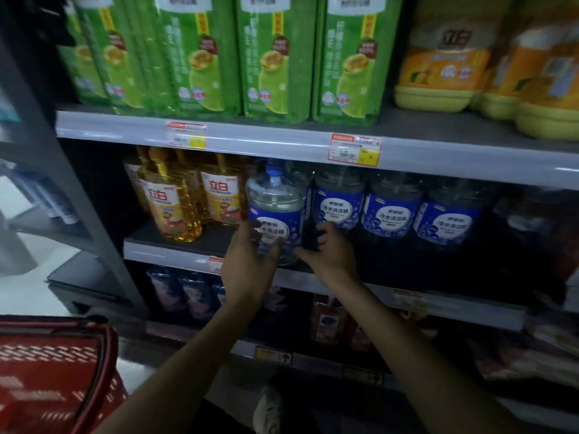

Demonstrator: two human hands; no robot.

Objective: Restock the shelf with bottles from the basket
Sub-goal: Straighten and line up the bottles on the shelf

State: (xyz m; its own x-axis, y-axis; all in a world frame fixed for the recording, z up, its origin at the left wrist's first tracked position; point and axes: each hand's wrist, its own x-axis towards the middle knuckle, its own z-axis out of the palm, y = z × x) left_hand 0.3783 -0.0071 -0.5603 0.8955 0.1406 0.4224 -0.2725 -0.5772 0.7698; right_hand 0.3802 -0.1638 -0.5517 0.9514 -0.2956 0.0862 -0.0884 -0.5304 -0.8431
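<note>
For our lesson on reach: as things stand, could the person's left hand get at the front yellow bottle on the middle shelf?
Probably yes. The yellow bottle stands near the shelf edge, left of the left hand, nothing between them; that hand rests on the clear bottle.

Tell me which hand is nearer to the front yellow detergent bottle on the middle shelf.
Left. The left hand is on the blue-label bottle next to the yellow detergent bottle; the right hand is at that bottle's far side.
</note>
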